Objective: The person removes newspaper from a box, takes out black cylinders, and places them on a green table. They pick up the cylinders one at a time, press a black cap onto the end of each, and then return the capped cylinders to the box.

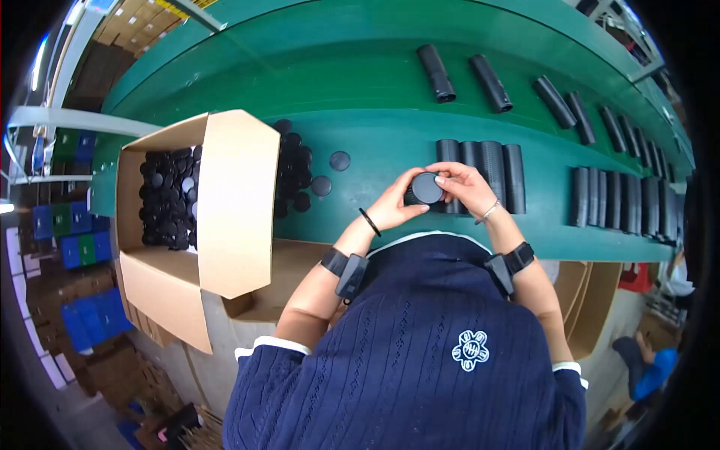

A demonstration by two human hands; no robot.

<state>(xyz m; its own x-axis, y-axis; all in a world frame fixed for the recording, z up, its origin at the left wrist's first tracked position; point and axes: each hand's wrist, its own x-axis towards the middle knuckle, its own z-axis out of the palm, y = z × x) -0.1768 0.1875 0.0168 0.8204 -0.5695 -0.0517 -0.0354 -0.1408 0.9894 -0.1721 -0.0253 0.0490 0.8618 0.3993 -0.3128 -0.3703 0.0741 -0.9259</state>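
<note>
Between my hands, close in front of my chest, a round black cap faces up on the end of a black tube. My left hand is wrapped round the tube's left side, its thumb along the lower edge. From the right, my right hand presses fingers and thumb against the cap's rim. The tube's length below the cap is mostly hidden. Just beyond and right of my hands lie several ribbed black tubes side by side. Loose black caps lie to the left.
At the left stands an open cardboard box holding many black discs. A green conveyor belt runs behind the green table, carrying spaced black tubes. More tubes line the right side. Another person is at lower right.
</note>
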